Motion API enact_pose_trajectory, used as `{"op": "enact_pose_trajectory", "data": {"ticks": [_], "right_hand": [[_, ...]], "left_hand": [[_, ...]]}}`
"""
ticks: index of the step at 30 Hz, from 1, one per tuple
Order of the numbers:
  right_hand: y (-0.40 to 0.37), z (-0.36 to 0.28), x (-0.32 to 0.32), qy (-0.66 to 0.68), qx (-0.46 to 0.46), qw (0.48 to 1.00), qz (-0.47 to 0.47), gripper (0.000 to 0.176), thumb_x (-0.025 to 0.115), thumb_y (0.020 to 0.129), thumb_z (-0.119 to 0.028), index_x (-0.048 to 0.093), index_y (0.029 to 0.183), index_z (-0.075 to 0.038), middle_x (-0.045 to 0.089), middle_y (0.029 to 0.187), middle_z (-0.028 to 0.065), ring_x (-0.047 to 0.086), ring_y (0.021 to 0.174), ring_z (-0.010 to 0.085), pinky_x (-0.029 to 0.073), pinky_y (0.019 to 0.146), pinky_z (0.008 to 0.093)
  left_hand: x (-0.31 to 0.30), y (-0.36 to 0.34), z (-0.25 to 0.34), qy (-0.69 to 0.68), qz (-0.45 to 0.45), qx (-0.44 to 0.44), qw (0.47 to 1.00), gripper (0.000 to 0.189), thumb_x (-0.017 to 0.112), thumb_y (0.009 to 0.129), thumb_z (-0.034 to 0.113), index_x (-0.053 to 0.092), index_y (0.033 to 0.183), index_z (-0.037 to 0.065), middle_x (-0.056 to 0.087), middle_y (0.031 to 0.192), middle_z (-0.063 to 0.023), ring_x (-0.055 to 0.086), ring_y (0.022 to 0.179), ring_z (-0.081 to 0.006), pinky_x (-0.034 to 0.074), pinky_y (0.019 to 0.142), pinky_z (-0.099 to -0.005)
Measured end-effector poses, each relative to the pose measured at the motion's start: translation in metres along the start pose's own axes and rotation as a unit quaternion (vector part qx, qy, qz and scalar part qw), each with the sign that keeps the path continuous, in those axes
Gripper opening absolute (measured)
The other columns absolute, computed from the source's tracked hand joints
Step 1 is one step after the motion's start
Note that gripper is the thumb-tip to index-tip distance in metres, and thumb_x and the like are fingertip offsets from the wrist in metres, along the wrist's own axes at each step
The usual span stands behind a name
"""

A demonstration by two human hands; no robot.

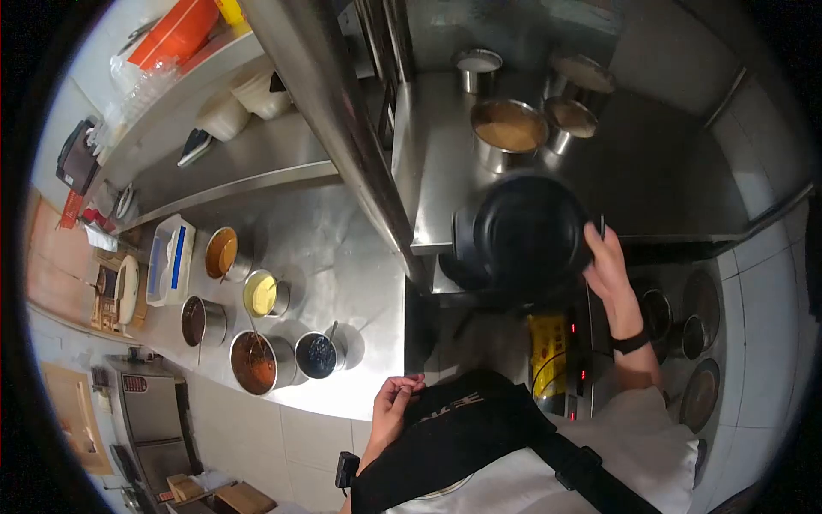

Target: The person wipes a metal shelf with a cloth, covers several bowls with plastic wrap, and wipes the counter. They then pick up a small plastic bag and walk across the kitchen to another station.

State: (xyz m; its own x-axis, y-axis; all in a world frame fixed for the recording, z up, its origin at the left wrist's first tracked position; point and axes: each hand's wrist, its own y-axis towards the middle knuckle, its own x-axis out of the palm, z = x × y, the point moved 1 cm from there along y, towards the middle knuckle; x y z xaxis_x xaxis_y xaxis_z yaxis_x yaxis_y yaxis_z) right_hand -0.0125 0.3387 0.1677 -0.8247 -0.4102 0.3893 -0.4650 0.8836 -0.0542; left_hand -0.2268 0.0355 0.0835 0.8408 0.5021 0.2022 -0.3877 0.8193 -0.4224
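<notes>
Kitchen: steel fittings, with pale tile flooring at lower left and a tiled wall at right.
Upper-left shelving: an orange tub on the higher level, pale bowls on the steel shelf beneath.
White tray: a shallow tray with a blue strip in it, at the far end of the steel counter.
Counter pots: five, standing in a cluster; a brown-filled pot, an orange-filled pot, a red-brown pot, a yellow-filled pot and a dark-filled pot.
Steel post: a thick pole slanting across the view.
Left hand: the left hand, fingers loosely curled near the counter's edge, beside the black apron; I cannot tell whether anything small is inside.
Back shelf: metal pots with pale and tan contents, grouped behind the pan.
Black pan: the black pan, blurred, overlapping the shelf's front edge in view; contact with it cannot be told.
Right hand: the right hand, closed on the pan's right side, a dark band at the wrist.
Below the pan: a yellow package beside a panel with red lights.
Far right: metal pots, lower down, past the forearm.
</notes>
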Motion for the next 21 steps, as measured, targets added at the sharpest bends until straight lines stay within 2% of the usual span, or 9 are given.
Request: {"op": "enact_pose_trajectory", "data": {"ticks": [4,6,7,8,11,12,14,20,21], "right_hand": [[0.068,0.017,0.008,0.144,-0.004,0.980,0.137,0.027,0.048,0.086,-0.022,0.052,0.104,-0.003,0.056,0.101,0.0051,0.052,0.092,0.0122,0.045,0.073,0.0265],[0.101,0.030,0.016,0.202,-0.026,0.967,0.150,0.025,0.051,0.085,-0.021,0.053,0.104,-0.005,0.055,0.099,0.0028,0.051,0.088,0.0107,0.044,0.069,0.0243],[0.105,0.030,0.020,0.062,-0.079,0.989,0.112,0.026,0.053,0.084,-0.020,0.053,0.105,-0.005,0.054,0.094,0.0021,0.050,0.082,0.0111,0.043,0.064,0.0225],[0.114,0.030,0.020,0.064,-0.083,0.989,0.108,0.026,0.053,0.084,-0.020,0.053,0.105,-0.005,0.054,0.094,0.0021,0.050,0.082,0.0111,0.043,0.064,0.0225],[0.157,0.042,0.013,0.203,-0.056,0.956,0.204,0.018,0.059,0.080,-0.017,0.054,0.094,-0.007,0.054,0.087,0.0002,0.050,0.074,0.0080,0.041,0.053,0.0199],[0.161,0.039,0.016,0.204,-0.055,0.956,0.201,0.018,0.059,0.080,-0.017,0.054,0.094,-0.007,0.054,0.087,0.0002,0.050,0.074,0.0080,0.041,0.053,0.0199],[0.164,0.034,0.021,0.177,-0.078,0.969,0.156,0.041,0.065,0.074,-0.024,0.045,0.100,0.000,0.052,0.091,0.0083,0.054,0.072,0.0177,0.045,0.055,0.0274],[0.141,0.040,0.068,0.189,-0.026,0.969,0.154,0.032,0.066,0.074,-0.026,0.050,0.089,-0.002,0.056,0.083,0.0087,0.055,0.064,0.0183,0.044,0.046,0.0271],[0.140,0.042,0.072,0.201,-0.014,0.966,0.161,0.029,0.064,0.075,-0.028,0.052,0.088,-0.005,0.055,0.086,0.0063,0.054,0.069,0.0166,0.043,0.048,0.0252]], "left_hand": [[0.003,0.000,0.001,-0.001,0.002,0.000,1.000,0.010,0.041,0.088,0.009,0.048,0.091,0.003,0.053,0.106,-0.0114,0.053,0.091,-0.0131,0.040,0.077,-0.0256],[0.006,0.000,0.003,0.002,0.003,0.007,1.000,0.009,0.041,0.088,0.009,0.048,0.090,0.004,0.053,0.106,-0.0107,0.053,0.091,-0.0125,0.040,0.077,-0.0255],[0.006,-0.002,0.005,0.003,0.009,0.008,1.000,0.009,0.040,0.088,0.010,0.048,0.089,0.005,0.053,0.106,-0.0105,0.052,0.091,-0.0123,0.040,0.076,-0.0256],[0.006,-0.002,0.006,0.004,0.010,0.014,1.000,0.009,0.040,0.088,0.010,0.048,0.089,0.005,0.053,0.106,-0.0105,0.052,0.091,-0.0123,0.040,0.076,-0.0256],[0.001,-0.004,0.001,-0.009,0.040,0.029,0.999,0.010,0.041,0.087,0.009,0.049,0.090,0.004,0.055,0.105,-0.0104,0.054,0.088,-0.0122,0.040,0.075,-0.0242],[0.001,-0.005,0.003,-0.009,0.042,0.030,0.999,0.010,0.041,0.087,0.009,0.049,0.090,0.004,0.055,0.105,-0.0104,0.054,0.088,-0.0122,0.040,0.075,-0.0242],[0.001,-0.009,0.005,-0.015,0.076,0.014,0.997,0.010,0.041,0.087,0.009,0.049,0.090,0.005,0.055,0.105,-0.0104,0.053,0.088,-0.0119,0.040,0.075,-0.0242],[0.004,-0.009,0.005,-0.035,0.074,0.013,0.997,0.009,0.042,0.087,0.010,0.049,0.090,0.005,0.054,0.106,-0.0101,0.053,0.089,-0.0115,0.039,0.076,-0.0238],[0.004,-0.009,0.004,-0.024,0.061,0.017,0.998,0.009,0.042,0.087,0.010,0.049,0.090,0.005,0.054,0.107,-0.0097,0.053,0.089,-0.0116,0.039,0.077,-0.0240]]}}
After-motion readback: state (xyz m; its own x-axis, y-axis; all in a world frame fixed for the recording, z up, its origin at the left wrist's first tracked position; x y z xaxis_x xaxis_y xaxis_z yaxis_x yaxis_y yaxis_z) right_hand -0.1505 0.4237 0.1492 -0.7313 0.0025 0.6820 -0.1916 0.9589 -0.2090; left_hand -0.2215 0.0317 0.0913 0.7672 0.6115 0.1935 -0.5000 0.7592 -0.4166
